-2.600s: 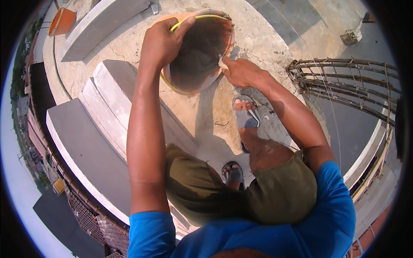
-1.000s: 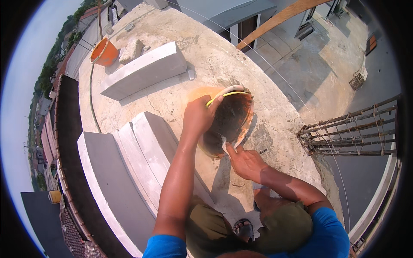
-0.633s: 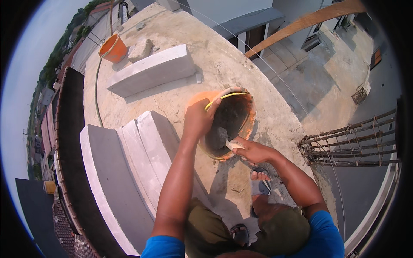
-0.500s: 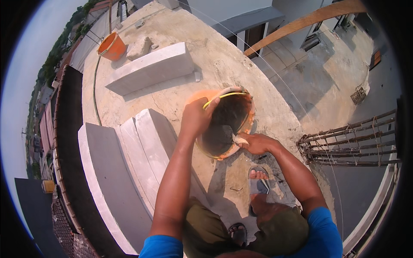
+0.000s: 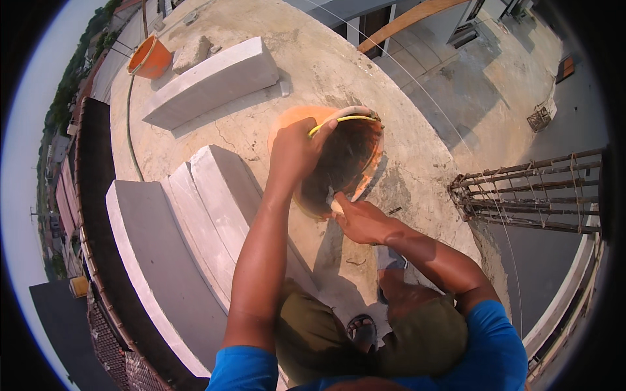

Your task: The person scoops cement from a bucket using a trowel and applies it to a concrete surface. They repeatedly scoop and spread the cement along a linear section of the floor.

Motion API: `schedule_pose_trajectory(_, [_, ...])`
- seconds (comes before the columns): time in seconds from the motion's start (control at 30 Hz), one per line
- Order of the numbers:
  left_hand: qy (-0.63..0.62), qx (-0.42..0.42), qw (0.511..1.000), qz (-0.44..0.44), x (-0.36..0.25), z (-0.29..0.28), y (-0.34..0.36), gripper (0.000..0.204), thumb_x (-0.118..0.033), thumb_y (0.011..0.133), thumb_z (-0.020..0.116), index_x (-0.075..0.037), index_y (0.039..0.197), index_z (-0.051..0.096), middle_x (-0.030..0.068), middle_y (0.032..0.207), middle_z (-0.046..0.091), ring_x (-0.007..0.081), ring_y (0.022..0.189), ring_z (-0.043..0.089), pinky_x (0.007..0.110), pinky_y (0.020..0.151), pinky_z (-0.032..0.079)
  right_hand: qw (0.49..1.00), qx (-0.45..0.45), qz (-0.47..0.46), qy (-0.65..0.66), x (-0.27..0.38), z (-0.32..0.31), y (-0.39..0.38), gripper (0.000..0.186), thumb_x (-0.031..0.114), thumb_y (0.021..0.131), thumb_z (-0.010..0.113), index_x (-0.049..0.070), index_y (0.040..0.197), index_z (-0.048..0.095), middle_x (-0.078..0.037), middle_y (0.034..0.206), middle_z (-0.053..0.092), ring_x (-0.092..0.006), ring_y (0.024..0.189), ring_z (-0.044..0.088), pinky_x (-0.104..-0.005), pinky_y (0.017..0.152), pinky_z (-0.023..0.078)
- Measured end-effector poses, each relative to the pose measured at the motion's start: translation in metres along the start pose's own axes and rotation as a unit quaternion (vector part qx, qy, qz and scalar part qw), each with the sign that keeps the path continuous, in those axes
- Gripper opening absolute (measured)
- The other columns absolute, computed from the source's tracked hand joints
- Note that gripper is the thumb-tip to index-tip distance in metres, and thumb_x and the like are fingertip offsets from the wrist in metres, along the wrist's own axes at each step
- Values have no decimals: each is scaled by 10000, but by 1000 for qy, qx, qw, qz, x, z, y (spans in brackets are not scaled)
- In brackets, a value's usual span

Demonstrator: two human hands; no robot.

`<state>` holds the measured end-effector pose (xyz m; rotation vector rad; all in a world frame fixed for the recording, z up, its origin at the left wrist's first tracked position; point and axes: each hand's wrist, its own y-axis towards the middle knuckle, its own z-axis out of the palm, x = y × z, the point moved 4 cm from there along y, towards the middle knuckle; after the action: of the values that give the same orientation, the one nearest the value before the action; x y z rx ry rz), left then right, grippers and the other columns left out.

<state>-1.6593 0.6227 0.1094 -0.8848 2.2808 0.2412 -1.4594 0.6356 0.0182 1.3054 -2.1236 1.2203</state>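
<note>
An orange bucket (image 5: 374, 160) with a yellow handle is tipped on the concrete in front of me, its opening facing me. Dark wet mix coats its inside. My left hand (image 5: 297, 148) grips the upper left of the rim, fingers curled over the edge beside the yellow handle. At the lower rim, my right hand (image 5: 365, 223) is closed round the pale handle of a trowel (image 5: 336, 206). The trowel's blade reaches into the bucket and is mostly lost in the shadow there.
Long pale lightweight blocks (image 5: 147, 215) lie to my left; another block (image 5: 215, 81) lies farther off. Behind it stand a second orange bucket (image 5: 150, 58) and a rubble chunk (image 5: 191, 54). The slab drops away on the right, where tied rebar (image 5: 528, 192) juts out. A thin line crosses there.
My right hand and the trowel have moved left and deeper along the bucket's lower rim; the grey blade shows less. My left hand keeps hold of the rim. The view has shifted slightly.
</note>
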Motion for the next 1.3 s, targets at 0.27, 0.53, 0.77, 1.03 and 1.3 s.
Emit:
schedule_pose_trajectory(0.27, [-8, -27, 999, -44, 26, -12, 5, 641, -599, 1037, 644, 13, 849, 687, 258, 781, 683, 453, 748, 675, 509, 708, 524, 989, -74, 14, -126, 9, -18, -16, 487, 263, 1098, 548, 90, 1543, 452, -333, 1209, 695, -496, 1036, 725, -554, 907, 564])
schedule_pose_trajectory(0.53, [-62, -21, 997, -36, 34, -13, -2, 610, -625, 1027, 676, -41, 1137, 816, 73, 680, 637, 154, 657, 607, 350, 668, 508, 996, 6, 55, -72, -45, -57, 12, 616, 394, 1113, 563, 101, 1630, 401, -309, 1411, 648, -491, 1318, 610, -526, 1088, 488])
schedule_pose_trajectory(0.77, [-58, -39, 997, -15, 34, -7, 7, 634, -641, 1018, 678, -25, 1087, 810, 95, 689, 649, 184, 670, 612, 374, 690, 516, 984, -53, 60, -162, -44, -44, -7, 491, 263, 1068, 572, 81, 1512, 473, -276, 1046, 746, -497, 1053, 699, -580, 927, 528])
schedule_pose_trajectory(1.03, [-28, -20, 999, -15, 31, -5, 3, 629, -641, 1015, 678, -34, 1108, 815, 127, 736, 698, 216, 718, 677, 392, 743, 543, 999, -16, -3, -39, -9, -26, -4, 484, 295, 1089, 532, 114, 1531, 451, -279, 1133, 741, -488, 1109, 697, -579, 956, 526])
schedule_pose_trajectory(1.3, [-48, -3, 999, -23, 36, -8, 2, 637, -641, 1030, 661, -22, 1057, 806, 88, 717, 667, 177, 689, 651, 360, 702, 524, 968, -48, 15, -245, -21, -71, 24, 432, 270, 1081, 551, 149, 1494, 517, -248, 1199, 741, -421, 1124, 726, -532, 969, 560])
